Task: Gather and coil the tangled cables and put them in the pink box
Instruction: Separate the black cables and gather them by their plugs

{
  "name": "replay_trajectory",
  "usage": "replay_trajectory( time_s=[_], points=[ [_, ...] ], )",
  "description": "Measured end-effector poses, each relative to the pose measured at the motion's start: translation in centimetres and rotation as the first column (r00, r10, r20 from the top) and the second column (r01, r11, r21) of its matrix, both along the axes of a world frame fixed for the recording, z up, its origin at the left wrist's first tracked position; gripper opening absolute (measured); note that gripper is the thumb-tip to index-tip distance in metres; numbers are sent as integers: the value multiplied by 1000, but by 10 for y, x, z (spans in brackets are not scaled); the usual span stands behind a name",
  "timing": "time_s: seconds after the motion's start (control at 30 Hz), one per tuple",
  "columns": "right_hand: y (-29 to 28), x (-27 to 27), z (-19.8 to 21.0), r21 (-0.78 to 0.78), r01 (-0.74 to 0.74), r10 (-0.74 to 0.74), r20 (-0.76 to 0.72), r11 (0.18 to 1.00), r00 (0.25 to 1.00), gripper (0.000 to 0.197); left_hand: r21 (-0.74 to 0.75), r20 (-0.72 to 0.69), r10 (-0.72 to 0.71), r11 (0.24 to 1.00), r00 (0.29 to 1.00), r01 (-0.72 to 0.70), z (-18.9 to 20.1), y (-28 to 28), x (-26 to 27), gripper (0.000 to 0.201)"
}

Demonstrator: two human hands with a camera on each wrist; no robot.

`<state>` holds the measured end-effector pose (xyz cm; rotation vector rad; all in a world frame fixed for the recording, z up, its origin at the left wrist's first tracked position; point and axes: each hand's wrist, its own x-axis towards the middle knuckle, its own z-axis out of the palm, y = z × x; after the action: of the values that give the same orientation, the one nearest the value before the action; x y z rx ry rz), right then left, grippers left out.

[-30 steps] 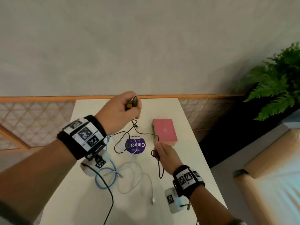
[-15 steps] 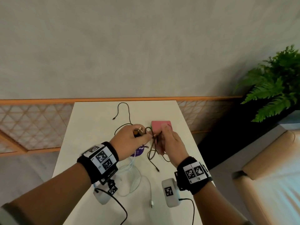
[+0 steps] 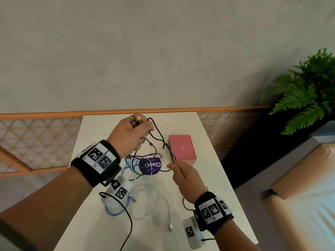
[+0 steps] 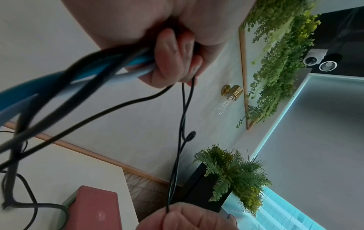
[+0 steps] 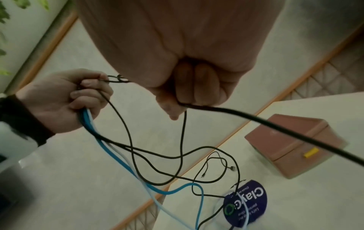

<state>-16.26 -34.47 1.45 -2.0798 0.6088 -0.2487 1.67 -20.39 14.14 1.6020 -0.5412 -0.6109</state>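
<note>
On the table (image 3: pixel 94 134) the pink box (image 3: pixel 182 149) sits closed

Thin black cables (image 3: pixel 159 140) hang in loose loops above the table (image 3: pixel 94 127), beside a blue cable (image 3: pixel 126 164) and a white cable (image 3: pixel 154 200) trailing onto it. The pink box (image 3: pixel 182 148) sits closed, right of the tangle.

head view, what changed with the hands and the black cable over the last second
Half a second ago both hands met near the pink rectangular box. Now they have drawn apart: the left hand rose toward the table's far edge, gripping the plug ends and bundled cables, while the right hand drew back nearer, pinching the thin black cable stretched between them. The box, the round purple sticker and the white table stayed put.
</note>
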Motion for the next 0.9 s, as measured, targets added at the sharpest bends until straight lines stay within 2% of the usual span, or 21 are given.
replay_trajectory(
  time_s=[0.07,0.13,0.2,0.27,0.3,0.33,0.4,0.43,0.47,0.57,0.67,0.7,0.73,0.77,0.83,0.87,0.9],
  points=[
    [4,0,10,-59,-42,39,-40,997,998,28,-9,-20,1,1000,1000,-1,0,0,-2,21],
    [9,0,25,-205,-21,10,-56,979,998,34,-15,-44,-3,1000,999,2,0,0,-4,23],
    [11,-2,44,-386,118,-97,74,915,993,38,-8,-45,-16,1000,999,15,-1,0,-6,24],
    [12,0,64,-470,267,-132,300,841,945,35,0,-33,-42,999,999,42,-1,2,-7,26],
    [9,2,72,-473,280,-93,380,836,920,33,4,-32,-56,998,998,56,-2,2,-8,26],
    [5,6,79,-452,225,-29,400,863,916,37,8,-34,-68,998,997,68,-2,2,-9,26],
    [-2,16,86,-292,-30,109,259,956,960,63,15,-39,-82,996,996,83,-1,1,-11,26],
    [-2,21,87,-162,-142,168,163,977,972,69,17,-39,-83,996,996,83,-1,0,-12,26],
    [-1,25,86,-58,-207,212,102,977,972,64,16,-38,-76,997,996,76,0,-1,-14,26],
    [1,32,79,-35,-231,234,147,972,961,28,6,-49,-22,1000,999,22,0,-2,-14,25],
    [-2,25,78,12,-171,163,235,985,958,31,42,-50,82,996,995,-80,-4,0,-6,22],
    [-3,23,78,76,-148,125,246,986,961,33,58,15,121,991,993,-121,-5,3,-3,19],
    [-4,22,77,161,-128,86,249,979,965,36,66,144,135,987,980,-145,-8,7,-2,13],
    [-5,22,76,245,-111,52,235,963,971,40,66,283,104,990,953,-128,-8,11,-3,8],
    [-5,22,78,411,-116,42,184,904,982,44,153,527,-100,988,844,21,-12,19,-10,40],
    [-5,22,78,497,-134,59,163,857,985,46,257,609,-234,962,758,90,-14,20,-13,51],
    [-6,23,79,577,-148,77,145,803,986,48,349,671,-339,929,659,123,-16,20,-15,54]
  ],
)
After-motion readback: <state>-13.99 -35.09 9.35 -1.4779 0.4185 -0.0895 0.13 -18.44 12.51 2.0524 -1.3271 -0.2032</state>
